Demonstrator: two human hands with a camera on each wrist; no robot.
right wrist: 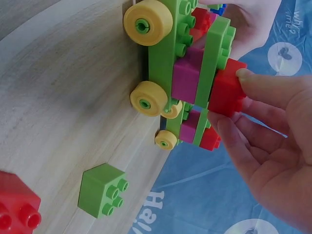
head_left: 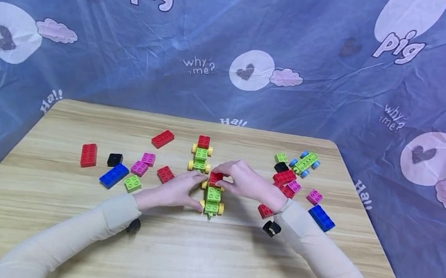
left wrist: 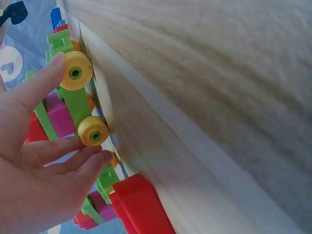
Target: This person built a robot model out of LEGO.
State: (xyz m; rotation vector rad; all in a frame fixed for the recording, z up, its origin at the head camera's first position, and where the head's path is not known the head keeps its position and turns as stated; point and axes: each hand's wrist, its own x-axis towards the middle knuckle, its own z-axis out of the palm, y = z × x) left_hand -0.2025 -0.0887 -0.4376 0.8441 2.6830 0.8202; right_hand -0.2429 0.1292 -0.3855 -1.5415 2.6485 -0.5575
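Green plastic toy-brick car with yellow wheels [head_left: 213, 195] stands on the wood-grain table [head_left: 201, 268], near the middle, between the two hands. Its stack shows best from the right wrist: a magenta plastic block [right wrist: 186, 75] on the green base, a green studded plastic brick [right wrist: 214, 58] above, and a red studded plastic brick [right wrist: 226, 87] on top. The right hand [head_left: 244, 180] pinches this red brick between thumb and bent fingers. The left hand [head_left: 179, 190] holds the car's left side, thumb and fingers well spread, the thumb at the nearer yellow wheel and the fingertips against the farther one.

Just beyond and to the left stands a second green plastic car with yellow wheels [head_left: 201, 154], also topped in red; whether the cars touch cannot be told.

Left of them lie loose plastic bricks: red [head_left: 165, 174], square lime-green [head_left: 133, 184], two magenta [head_left: 139, 168], long blue [head_left: 114, 176] and black [head_left: 115, 160]. On the right, near more loose bricks, sits a lime-green plastic car base with blue wheels [head_left: 305, 164]. Blue printed cloth [head_left: 162, 79] hangs behind.
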